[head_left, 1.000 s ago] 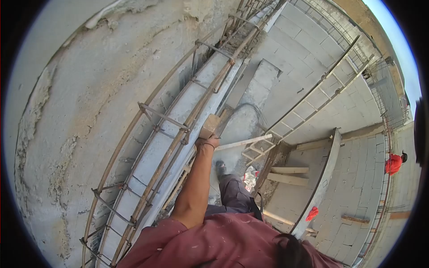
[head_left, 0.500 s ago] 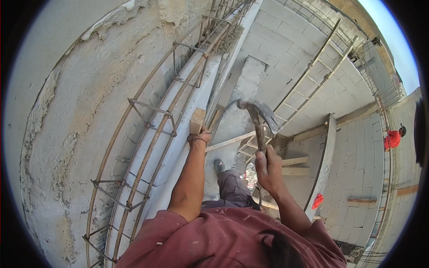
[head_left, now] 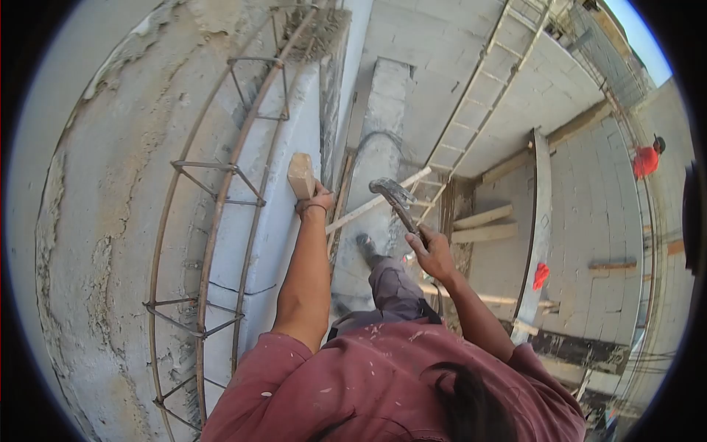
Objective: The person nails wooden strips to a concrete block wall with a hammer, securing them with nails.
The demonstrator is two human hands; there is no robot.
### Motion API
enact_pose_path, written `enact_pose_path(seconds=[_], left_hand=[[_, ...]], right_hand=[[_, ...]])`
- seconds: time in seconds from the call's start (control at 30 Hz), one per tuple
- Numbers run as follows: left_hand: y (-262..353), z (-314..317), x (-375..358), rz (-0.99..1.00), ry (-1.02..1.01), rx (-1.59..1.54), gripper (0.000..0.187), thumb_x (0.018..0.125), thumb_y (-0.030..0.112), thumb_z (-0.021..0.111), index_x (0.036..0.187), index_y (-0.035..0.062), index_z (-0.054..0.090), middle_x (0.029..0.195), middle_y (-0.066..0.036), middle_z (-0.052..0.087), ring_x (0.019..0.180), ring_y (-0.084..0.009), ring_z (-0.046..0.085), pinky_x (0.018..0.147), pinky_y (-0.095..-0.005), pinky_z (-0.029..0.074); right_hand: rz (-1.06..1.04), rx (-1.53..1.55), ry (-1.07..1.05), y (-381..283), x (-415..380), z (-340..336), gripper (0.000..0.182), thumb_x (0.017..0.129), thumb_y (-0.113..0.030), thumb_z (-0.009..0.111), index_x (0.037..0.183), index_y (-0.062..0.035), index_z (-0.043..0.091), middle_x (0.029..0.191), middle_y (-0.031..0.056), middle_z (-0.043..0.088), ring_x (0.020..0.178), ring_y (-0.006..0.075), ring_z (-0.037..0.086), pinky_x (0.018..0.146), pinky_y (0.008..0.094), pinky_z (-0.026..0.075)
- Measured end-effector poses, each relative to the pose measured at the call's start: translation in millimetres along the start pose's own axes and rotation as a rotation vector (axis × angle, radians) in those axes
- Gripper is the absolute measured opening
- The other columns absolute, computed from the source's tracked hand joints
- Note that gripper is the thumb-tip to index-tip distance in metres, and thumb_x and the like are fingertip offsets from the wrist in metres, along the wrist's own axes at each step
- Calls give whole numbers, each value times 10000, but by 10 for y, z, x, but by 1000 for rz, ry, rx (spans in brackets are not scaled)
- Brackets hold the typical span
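My left hand (head_left: 317,200) is closed round the lower part of a wooden block (head_left: 300,175), which stands against the edge of the pale block wall (head_left: 258,221). In my right hand (head_left: 434,254) is a claw hammer (head_left: 394,199), gripped by its handle. The hammer's head points up and left, some way to the right of the wooden block and apart from it.
A rebar cage (head_left: 213,221) runs along the wall at left. A ladder (head_left: 479,96) leans at upper right. Wooden boards (head_left: 482,225) and a long upright plank (head_left: 541,214) stand at right. Far right is a person in red (head_left: 646,160).
The view has shifted. The hammer has dropped lower and its head has tilted to the left. My left hand still holds the wooden block, which now shows more of its face.
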State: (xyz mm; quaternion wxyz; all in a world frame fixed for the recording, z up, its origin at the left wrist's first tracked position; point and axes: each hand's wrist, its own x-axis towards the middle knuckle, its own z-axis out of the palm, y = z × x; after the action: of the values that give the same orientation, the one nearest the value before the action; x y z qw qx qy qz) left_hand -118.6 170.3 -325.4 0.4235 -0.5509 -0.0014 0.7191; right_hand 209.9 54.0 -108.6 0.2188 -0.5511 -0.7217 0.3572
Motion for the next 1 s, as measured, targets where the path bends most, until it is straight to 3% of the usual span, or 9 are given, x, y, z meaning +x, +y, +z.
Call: enact_pose_path(seconds=[0.13, 0.33, 0.37, 0.43, 0.5, 0.57, 0.77, 0.87, 1.0], left_hand=[[-42, 17, -345, 0, 38, 184, 473, 1044, 348, 333, 1120, 90, 721, 1057, -67, 746, 883, -308, 742, 793, -446, 632], [58, -8, -192, 26, 88, 280, 411, 1013, 345, 407, 1037, 90, 728, 954, -58, 755, 786, -279, 744, 656, -364, 614], [112, -43, -129, 49, 83, 300, 415, 1012, 355, 406, 1064, 91, 721, 976, -54, 756, 785, -270, 745, 632, -336, 605], [337, -130, -99, -265, 86, 343, 445, 1020, 419, 402, 1149, 106, 689, 1013, -34, 750, 779, -202, 740, 522, -262, 508], [536, -393, -148, -229, 115, 666, 532, 1022, 516, 396, 1196, 94, 669, 967, -11, 732, 706, -134, 697, 447, -220, 414], [644, -1052, -507, -95, 274, 1008, 741, 973, 706, 386, 1190, 56, 667, 806, 33, 655, 552, -97, 553, 432, -225, 356], [1330, -2507, -767, -187, 1001, 1145, 349, 991, 270, 466, 1159, -36, 465, 938, -118, 550, 722, -191, 491, 536, -282, 377], [1364, -2355, -526, -395, 828, 1164, 330, 972, -62, 330, 1292, -82, 407, 1162, -180, 572, 823, -248, 534, 700, -317, 482], [357, -1619, -602, -136, 313, 1390, 337, 1047, 0, 424, 1379, -38, 467, 1343, -186, 586, 945, -224, 595, 844, -369, 572]], right_hand=[[493, -263, -102, 1596, -747, 322, 431, 969, -390, 642, 955, 38, 695, 936, 305, 685, 937, 486, 665, 791, 510, 506], [1560, 104, -311, 4104, -3698, 693, 257, 867, -203, 591, 833, 6, 738, 785, 194, 719, 706, 304, 720, 627, 443, 559], [1359, 234, -303, 3953, -4297, 416, 348, 965, -228, 524, 689, -35, 611, 537, 148, 537, 422, 295, 565, 374, 474, 381], [983, -237, -518, 4684, -5425, 891, 273, 934, -182, 555, 875, -29, 773, 897, 177, 740, 849, 308, 731, 657, 423, 566], [1832, -50, -365, 4116, -5582, 788, 300, 959, -199, 540, 854, -35, 767, 795, 171, 719, 787, 299, 728, 637, 428, 568], [1737, -34, -431, 4190, -6112, 1143, 324, 971, -218, 532, 831, -16, 743, 726, 181, 681, 699, 312, 702, 586, 449, 547], [1709, 491, -119, 3319, -4595, 1431, 271, 904, -138, 579, 710, 50, 600, 563, 177, 554, 428, 327, 552, 396, 493, 364], [1381, 598, -130, 3547, -4013, 1777, 264, 879, -137, 644, 703, 50, 583, 562, 166, 556, 441, 302, 551, 413, 468, 377], [1229, 436, -64, 3131, -2477, 1534, 318, 870, -222, 680, 829, 93, 662, 676, 227, 649, 547, 344, 643, 524, 474, 473]])
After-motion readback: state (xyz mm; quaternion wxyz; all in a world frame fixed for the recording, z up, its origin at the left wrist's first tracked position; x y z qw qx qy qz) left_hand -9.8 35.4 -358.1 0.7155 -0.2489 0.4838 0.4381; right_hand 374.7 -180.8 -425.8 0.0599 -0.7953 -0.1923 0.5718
